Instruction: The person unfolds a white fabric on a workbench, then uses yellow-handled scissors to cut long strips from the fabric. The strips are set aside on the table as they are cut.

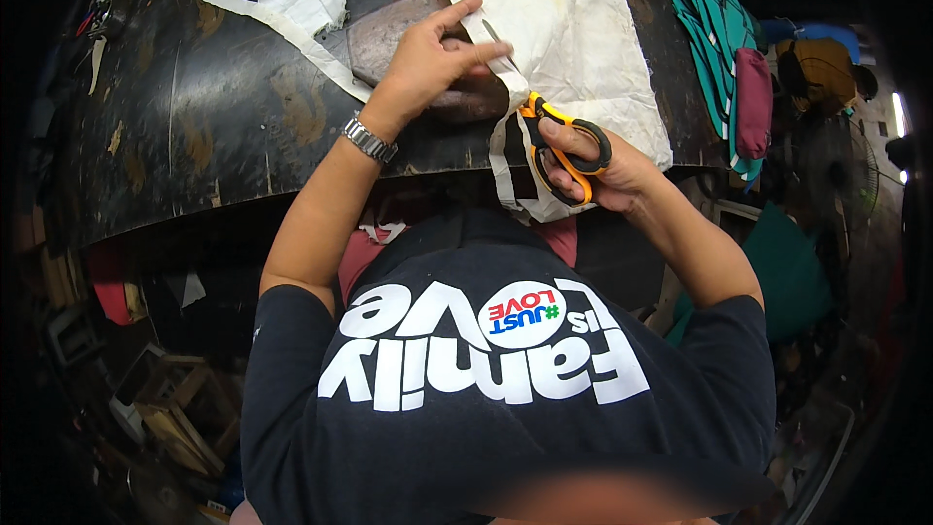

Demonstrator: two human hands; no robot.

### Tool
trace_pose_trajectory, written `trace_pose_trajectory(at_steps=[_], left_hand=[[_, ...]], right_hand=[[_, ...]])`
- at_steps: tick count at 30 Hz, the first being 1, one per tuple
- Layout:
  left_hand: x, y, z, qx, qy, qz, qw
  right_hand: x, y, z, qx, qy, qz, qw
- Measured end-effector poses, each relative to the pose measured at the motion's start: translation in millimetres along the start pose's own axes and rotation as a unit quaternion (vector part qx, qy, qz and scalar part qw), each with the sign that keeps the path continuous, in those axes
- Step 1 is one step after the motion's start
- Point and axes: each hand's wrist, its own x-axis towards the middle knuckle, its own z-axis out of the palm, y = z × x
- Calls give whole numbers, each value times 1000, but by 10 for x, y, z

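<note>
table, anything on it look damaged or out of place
The table has brown, worn-looking patches on its black top, left of the left hand. The cloth is creased, and a narrow strip dangles past the near edge. No spill shows.

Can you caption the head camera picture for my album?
Orange-and-black scissors in the right hand, the left hand on white cloth.
</note>
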Motion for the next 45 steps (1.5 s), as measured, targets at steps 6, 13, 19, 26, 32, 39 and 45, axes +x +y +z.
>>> trace_pose_trajectory(at_steps=[6,13,19,26,32,39,45], left_hand=[[158,4,-112,-39,1,74,997],[98,32,-151,-32,-31,25,999],[100,-37,-133,-12,-15,33,999],[401,50,-352,-35,19,27,999],[470,76,-439,-24,-21,20,999],[434,126,-425,-39,-26,6,999],[462,91,-436,-9,-8,-3,1000]], right_hand=[[94,-192,-34,-22,-39,-39,998],[346,-317,-50,-14,-56,-1,998],[295,-258,-6,20,-62,-41,997],[301,-337,-12,5,-55,-29,998],[401,-560,-33,-45,-64,-14,997],[593,-638,-7,-38,-35,37,998],[568,-565,1,-18,-29,-19,999]])
